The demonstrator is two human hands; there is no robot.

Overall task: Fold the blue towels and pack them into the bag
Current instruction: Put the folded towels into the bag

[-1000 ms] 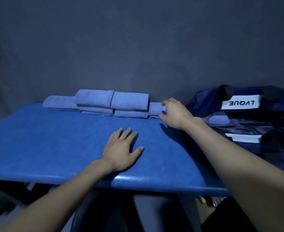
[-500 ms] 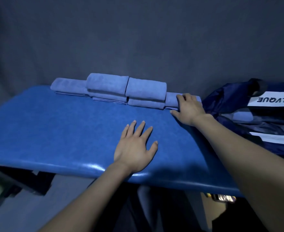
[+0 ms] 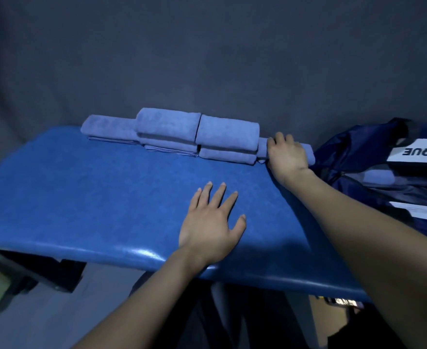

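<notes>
While the left hand (image 3: 211, 224) is lying flat with fingers spread on the padded blue table (image 3: 94, 197), the right hand (image 3: 286, 157) is curling over the nearest folded blue towel (image 3: 310, 153), its long axis running left-right, just beside the open navy fabric bag (image 3: 373, 177).

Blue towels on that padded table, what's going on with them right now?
A person is packing folded blue towels, lined up along the back of the blue padded table. Their right hand grips the rightmost folded towel, the one nearest the open navy fabric bag beside the table. Their left hand rests flat on the tabletop, holding nothing. A pale blue piece shows inside the bag.
</notes>
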